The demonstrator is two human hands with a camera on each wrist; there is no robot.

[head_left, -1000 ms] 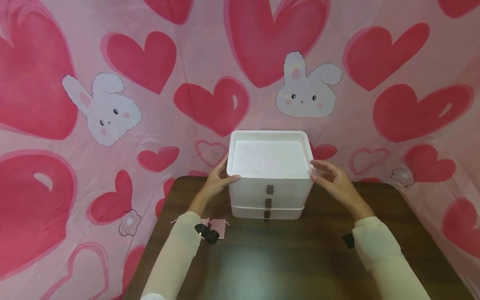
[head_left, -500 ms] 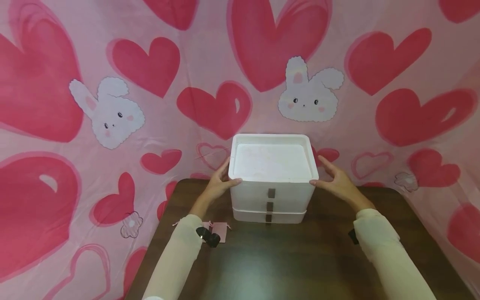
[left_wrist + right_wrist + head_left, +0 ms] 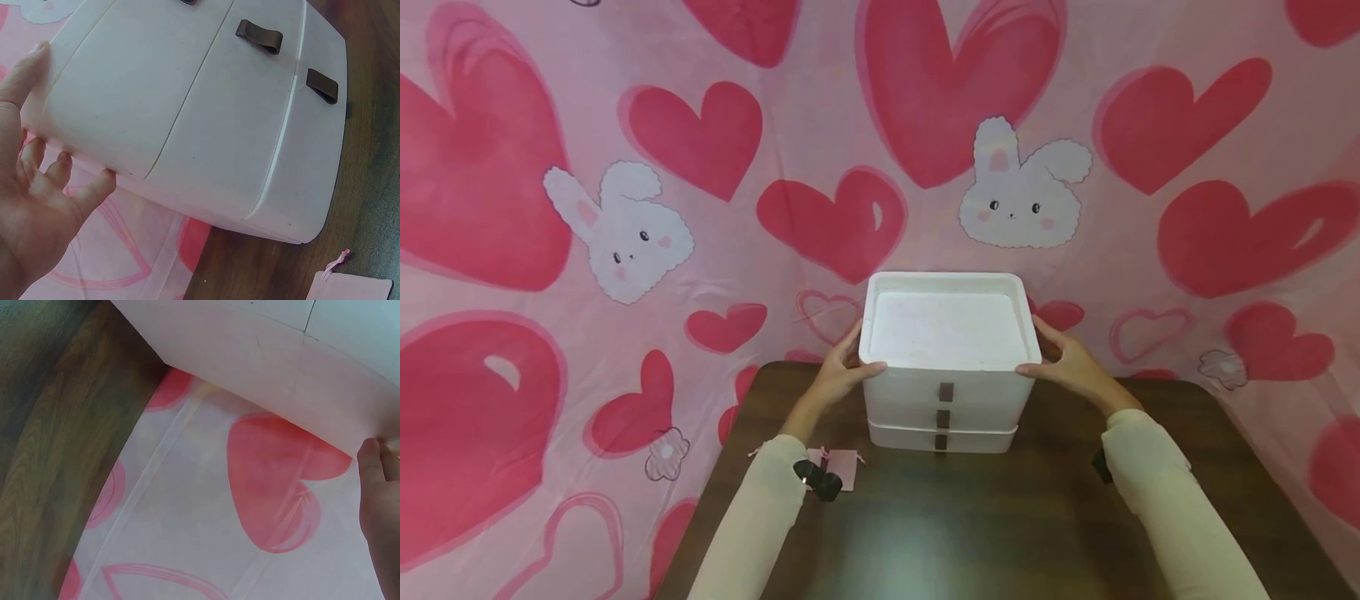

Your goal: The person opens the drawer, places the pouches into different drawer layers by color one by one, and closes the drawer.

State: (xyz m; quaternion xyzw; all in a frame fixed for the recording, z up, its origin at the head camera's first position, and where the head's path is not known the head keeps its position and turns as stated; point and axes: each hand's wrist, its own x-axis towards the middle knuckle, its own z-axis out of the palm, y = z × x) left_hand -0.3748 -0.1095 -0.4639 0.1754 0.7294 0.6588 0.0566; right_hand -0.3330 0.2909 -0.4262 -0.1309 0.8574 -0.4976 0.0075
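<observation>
A white plastic drawer box (image 3: pixel 943 400) with brown pull tabs down its front stands near the back of the table. My left hand (image 3: pixel 835 375) grips its upper left front corner, thumb on the front and fingers along the side. In the left wrist view, the fingertips (image 3: pixel 107 178) lie against the box's lower side edge. My right hand (image 3: pixel 1071 367) holds the opposite upper corner, thumb at the front and fingers on the right side. In the right wrist view only part of that hand (image 3: pixel 381 494) shows, beside the white wall. The recessed top bears nothing.
A pink drawstring pouch (image 3: pixel 844 468) lies on the dark wooden table (image 3: pixel 970 533), partly behind the left wrist's black camera. Close behind the box hangs a pink cloth (image 3: pixel 925 225) printed with hearts and rabbits.
My right hand's fingers, spread away from the box half a second ago, have come in against its right side. The left hand keeps its hold. The head view has tilted slightly upward.
</observation>
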